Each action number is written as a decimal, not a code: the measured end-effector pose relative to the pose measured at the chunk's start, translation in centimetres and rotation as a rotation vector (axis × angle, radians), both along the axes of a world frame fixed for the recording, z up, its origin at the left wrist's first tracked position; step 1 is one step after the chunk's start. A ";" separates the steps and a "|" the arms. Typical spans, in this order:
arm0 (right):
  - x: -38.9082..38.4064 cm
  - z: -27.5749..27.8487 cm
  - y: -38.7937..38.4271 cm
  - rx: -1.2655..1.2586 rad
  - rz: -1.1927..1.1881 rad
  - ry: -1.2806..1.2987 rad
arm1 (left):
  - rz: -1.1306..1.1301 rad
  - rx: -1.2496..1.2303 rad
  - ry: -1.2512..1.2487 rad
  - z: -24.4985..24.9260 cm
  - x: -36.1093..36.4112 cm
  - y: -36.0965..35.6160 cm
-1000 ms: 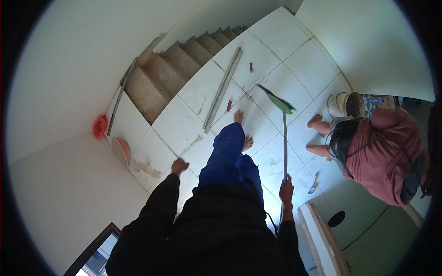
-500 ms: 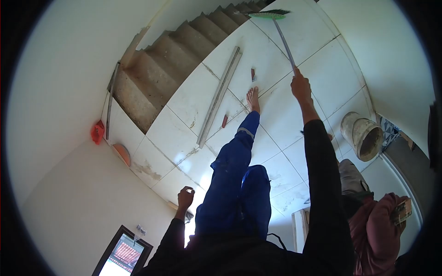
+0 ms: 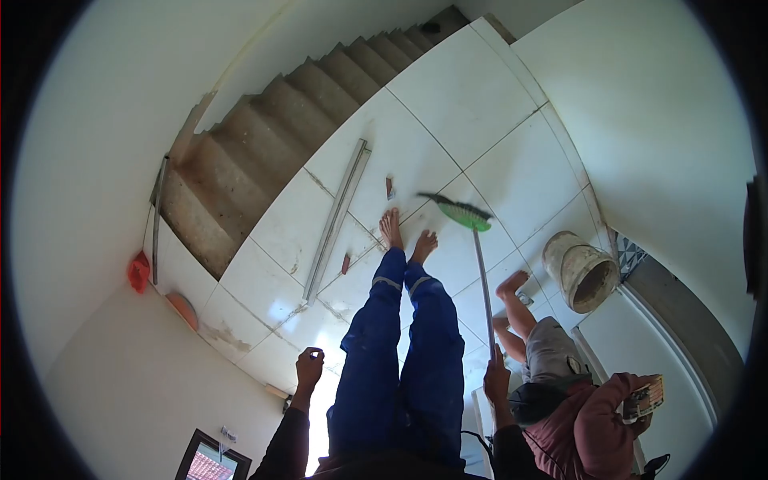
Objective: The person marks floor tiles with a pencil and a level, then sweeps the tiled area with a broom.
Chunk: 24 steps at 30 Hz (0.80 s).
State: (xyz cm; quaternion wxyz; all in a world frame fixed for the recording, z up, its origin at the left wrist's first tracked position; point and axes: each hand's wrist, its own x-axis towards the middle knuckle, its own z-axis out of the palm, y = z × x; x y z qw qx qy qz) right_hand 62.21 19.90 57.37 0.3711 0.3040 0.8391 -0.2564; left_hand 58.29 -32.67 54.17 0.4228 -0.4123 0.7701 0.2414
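Right hand swept a broom over the tiled floor; left hand hung free.

Right hand (image 3: 496,376) was clamped around the top end of the broom (image 3: 481,276) handle, fingers wrapped tight. The broom's green head (image 3: 462,213) rested on the white floor tiles (image 3: 448,96), just beside the person's bare feet (image 3: 392,228). Left hand (image 3: 309,370) was held out to the side with fingers curled in together; could not tell if anything was in it. A metal straightedge (image 3: 336,220) lay near the concrete stairs (image 3: 272,136). A crouching co-worker (image 3: 584,416) and a tipped bucket (image 3: 582,270) were on the right.
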 end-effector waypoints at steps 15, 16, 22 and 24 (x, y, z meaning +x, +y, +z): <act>-39.9 -22.8 10.0 0.185 0.149 0.423 | -0.266 0.026 0.174 0.6 -23.4 12.4; -34.6 -21.3 10.2 0.133 0.052 0.277 | -0.293 0.004 0.101 1.0 -24.4 13.5; -17.6 -7.8 12.9 0.019 -0.123 0.141 | -0.179 0.057 0.110 1.5 -29.9 22.8; -17.1 -3.6 13.2 -0.008 -0.269 0.134 | -0.250 0.054 0.102 2.0 -33.6 26.8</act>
